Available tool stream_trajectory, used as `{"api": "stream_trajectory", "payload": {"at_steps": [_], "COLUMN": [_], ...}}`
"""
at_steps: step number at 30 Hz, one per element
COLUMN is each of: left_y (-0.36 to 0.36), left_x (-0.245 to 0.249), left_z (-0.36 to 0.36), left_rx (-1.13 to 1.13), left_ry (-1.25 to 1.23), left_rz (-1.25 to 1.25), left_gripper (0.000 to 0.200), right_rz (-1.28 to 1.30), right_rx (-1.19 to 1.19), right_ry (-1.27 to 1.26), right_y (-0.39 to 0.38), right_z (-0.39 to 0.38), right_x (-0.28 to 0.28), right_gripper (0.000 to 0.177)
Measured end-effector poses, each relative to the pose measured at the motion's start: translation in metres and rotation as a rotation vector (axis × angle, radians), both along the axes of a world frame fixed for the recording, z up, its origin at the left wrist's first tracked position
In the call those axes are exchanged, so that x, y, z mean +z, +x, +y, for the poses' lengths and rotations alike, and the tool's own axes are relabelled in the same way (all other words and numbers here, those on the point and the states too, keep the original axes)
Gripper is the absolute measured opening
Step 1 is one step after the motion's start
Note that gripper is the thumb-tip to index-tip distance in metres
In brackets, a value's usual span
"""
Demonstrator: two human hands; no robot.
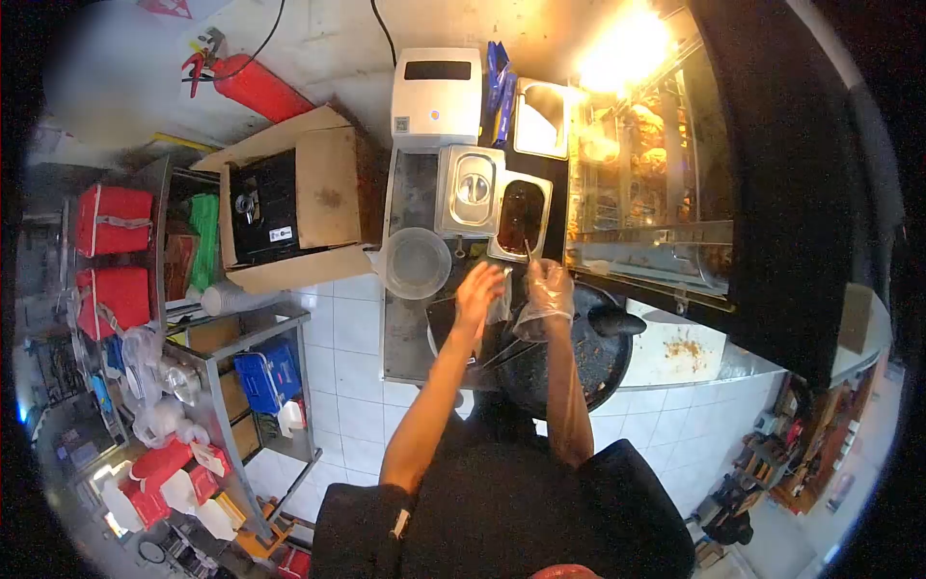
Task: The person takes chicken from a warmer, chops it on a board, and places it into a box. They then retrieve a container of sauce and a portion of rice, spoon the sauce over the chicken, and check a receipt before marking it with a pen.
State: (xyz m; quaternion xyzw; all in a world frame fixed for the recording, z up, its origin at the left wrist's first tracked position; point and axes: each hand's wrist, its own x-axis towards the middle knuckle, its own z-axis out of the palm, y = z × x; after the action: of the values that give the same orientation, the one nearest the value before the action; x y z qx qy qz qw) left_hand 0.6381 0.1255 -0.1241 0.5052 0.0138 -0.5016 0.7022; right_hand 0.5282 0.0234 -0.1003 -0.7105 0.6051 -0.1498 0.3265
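My right hand (548, 292), in a clear plastic glove, is closed around the thin handle of a utensil (528, 250). That handle reaches over the near edge of a steel container (522, 213) of dark red-brown sauce; its far end is hidden. Bare, with fingers stretched out, my left hand (478, 297) hovers just left of it, close to a crumpled piece of clear plastic (501, 307). Beyond the hands, a lidded steel container (471, 189) stands beside the sauce. A round black pan (588, 362) with dark residue lies below my right hand.
A clear round tub (416, 262) sits on the counter's left side, behind it a white printer-like machine (436, 96). To the right glows a lit glass cabinet (646, 174) with browned food. An open cardboard box (328, 183) and a metal shelf rack (217, 386) stand left.
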Motion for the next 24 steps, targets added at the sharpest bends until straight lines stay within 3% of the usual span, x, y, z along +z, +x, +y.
{"api": "stream_trajectory", "payload": {"at_steps": [1,3,5,7,9,10,11,13,14,16,17,19,20,22,24], "left_y": [0.001,-0.004,-0.011,-0.024,-0.036,-0.035,-0.035,-0.036,-0.038,-0.046,-0.048,-0.050,-0.052,-0.052,-0.051], "left_x": [-0.005,-0.027,-0.058,-0.059,-0.037,-0.051,-0.053,-0.056,-0.056,-0.056,-0.044,-0.024,-0.023,-0.033,-0.020], "left_z": [-0.014,-0.029,-0.037,-0.050,-0.062,-0.063,-0.065,-0.069,-0.069,-0.060,-0.054,-0.043,-0.038,-0.029,-0.016], "left_rx": [0.006,0.021,0.055,0.135,0.242,0.143,0.149,0.122,0.186,0.200,0.214,0.110,0.101,0.104,0.123], "left_ry": [-0.029,-0.062,-0.082,-0.075,0.126,0.061,0.060,0.213,0.131,0.143,0.158,0.241,0.233,0.191,0.132], "left_rz": [0.101,0.200,0.226,0.255,0.170,-0.013,-0.013,-0.502,-0.562,-0.658,-0.753,-0.730,-0.772,-0.867,-0.761], "left_gripper": [0.031,0.030,0.029,0.024,0.020,0.025,0.025,0.027,0.027,0.025,0.024,0.023,0.020,0.016,0.017], "right_rz": [-0.127,-0.148,-0.021,0.036,0.039,-0.030,-0.031,-0.128,-0.130,0.125,0.124,0.135,0.211,0.235,0.249], "right_rx": [-0.038,-0.080,-0.012,0.036,0.054,0.087,0.093,0.144,0.146,0.378,0.378,0.251,0.356,0.349,0.262], "right_ry": [0.067,0.167,0.052,-0.031,-0.076,-0.071,-0.071,-0.142,-0.145,-0.424,-0.428,-0.277,-0.361,-0.367,-0.294], "right_y": [-0.002,-0.003,-0.001,0.003,0.004,0.002,0.002,0.005,0.002,-0.004,-0.006,-0.010,-0.015,-0.026,-0.030], "right_z": [-0.001,-0.003,-0.002,-0.002,-0.004,-0.006,-0.004,0.000,0.001,0.005,0.008,0.015,0.016,0.027,0.039], "right_x": [-0.007,-0.018,-0.009,0.000,0.003,-0.004,0.005,0.038,0.036,0.028,0.030,0.035,0.035,0.037,0.077], "right_gripper": [0.028,0.029,0.027,0.027,0.026,0.025,0.025,0.021,0.021,0.016,0.016,0.013,0.013,0.013,0.013]}}
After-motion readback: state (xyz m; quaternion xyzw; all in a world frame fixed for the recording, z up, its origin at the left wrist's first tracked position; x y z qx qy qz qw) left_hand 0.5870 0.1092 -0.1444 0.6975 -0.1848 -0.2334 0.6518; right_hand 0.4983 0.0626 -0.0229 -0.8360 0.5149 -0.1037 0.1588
